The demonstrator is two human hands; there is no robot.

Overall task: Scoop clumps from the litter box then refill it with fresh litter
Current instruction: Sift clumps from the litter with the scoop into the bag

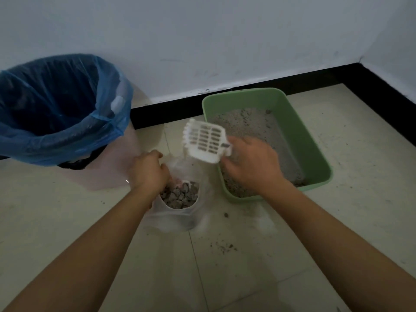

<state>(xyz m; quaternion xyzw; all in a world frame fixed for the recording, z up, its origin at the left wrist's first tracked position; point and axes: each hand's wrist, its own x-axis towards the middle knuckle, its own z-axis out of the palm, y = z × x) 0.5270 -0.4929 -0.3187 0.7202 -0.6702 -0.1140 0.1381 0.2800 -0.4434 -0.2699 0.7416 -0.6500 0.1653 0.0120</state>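
Right hand (252, 163) curled round handle of white slotted scoop (206, 140); scoop head tilted, apparently empty, hung just above bag mouth. Left hand (149, 172) pinched rim of clear plastic bag (175, 219), holding it open; grey clumps (180, 195) inside. Green litter box (297, 131) stood just right of bag, litter (247, 122) uneven. Blue-lined bin (56, 104) at left. Stray grains (225, 246) on tile floor. Advice: sift over box first, tip low inside bag mouth, keep rim taut to avoid spilling.
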